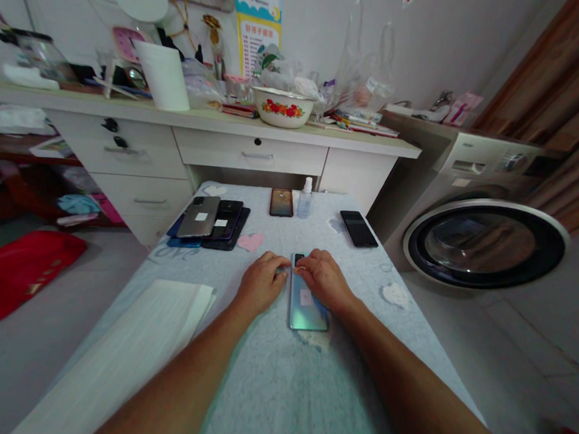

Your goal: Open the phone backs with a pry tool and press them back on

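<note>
A blue-green smartphone [307, 319] lies on the cloth-covered bench [284, 404], about midway between its left and right edges. Its glossy back faces up, with the dark camera block [299, 257] toward the far edge and a pale label [306, 297] on the back. The right hand [324, 278] lies over the phone's far right part, fingers bent and fingertips bunched together next to the camera block; I cannot tell whether they clamp on anything. The left hand [262, 283] is at the phone's left side, fingers curved and thumb a little apart from the forefinger; whether its fingertips touch the phone is unclear.

Toward the bench's far left corner several phones overlap in a pile, a grey phone [197, 219] with a white label on top and a black phone [228, 216] beside it. A pink heart [251, 242] marks the cloth near the pile. Close to the far edge lies a brownish phone [281, 203], with a clear spray bottle [304, 204] upright just beside it. A dark phone [359, 229] lies screen up near the right edge. Long white sheets [115, 364] stretch along the left edge. Past the far edge stands a white drawer unit [243, 137] carrying a flowered basin [283, 107]; a washing machine [467, 176] stands beyond the right edge.
</note>
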`<state>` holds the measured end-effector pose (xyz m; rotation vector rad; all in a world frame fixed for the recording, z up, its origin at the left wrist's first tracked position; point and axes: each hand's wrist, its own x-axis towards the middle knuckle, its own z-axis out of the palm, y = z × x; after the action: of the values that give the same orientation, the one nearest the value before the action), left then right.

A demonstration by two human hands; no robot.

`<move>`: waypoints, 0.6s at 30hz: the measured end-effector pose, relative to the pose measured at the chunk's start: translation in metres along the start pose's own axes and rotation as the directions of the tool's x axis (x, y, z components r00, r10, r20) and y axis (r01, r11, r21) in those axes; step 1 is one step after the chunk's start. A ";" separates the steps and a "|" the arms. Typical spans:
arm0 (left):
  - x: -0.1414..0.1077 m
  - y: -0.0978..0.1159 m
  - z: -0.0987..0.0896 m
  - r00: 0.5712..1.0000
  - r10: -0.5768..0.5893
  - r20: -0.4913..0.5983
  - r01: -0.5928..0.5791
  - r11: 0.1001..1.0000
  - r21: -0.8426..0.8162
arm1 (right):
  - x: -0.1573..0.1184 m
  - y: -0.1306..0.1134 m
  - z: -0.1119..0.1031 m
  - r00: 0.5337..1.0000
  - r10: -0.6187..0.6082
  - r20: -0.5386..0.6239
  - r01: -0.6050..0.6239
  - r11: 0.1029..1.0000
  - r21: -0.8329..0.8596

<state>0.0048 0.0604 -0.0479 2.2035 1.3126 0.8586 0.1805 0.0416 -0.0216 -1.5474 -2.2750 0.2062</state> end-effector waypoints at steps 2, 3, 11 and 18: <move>0.000 0.000 -0.001 1.000 0.003 0.016 -0.003 1.000 -0.010 | 0.000 0.002 0.000 1.000 0.016 -0.005 -0.016 1.000 -0.006; 0.000 0.000 -0.001 1.000 0.006 0.026 -0.005 1.000 -0.013 | -0.001 0.002 -0.001 1.000 0.011 0.001 -0.011 1.000 0.004; -0.001 0.000 0.000 0.997 0.062 0.039 -0.061 0.998 -0.010 | -0.017 0.007 -0.014 0.986 -0.144 0.081 0.128 0.975 0.181; -0.001 0.000 -0.001 0.998 0.052 0.043 -0.052 0.999 0.001 | -0.027 0.012 -0.016 0.959 -0.245 0.145 0.217 0.959 0.181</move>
<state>0.0043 0.0598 -0.0474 2.2544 1.2414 0.8243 0.2058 0.0200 -0.0169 -1.2095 -2.4741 0.4606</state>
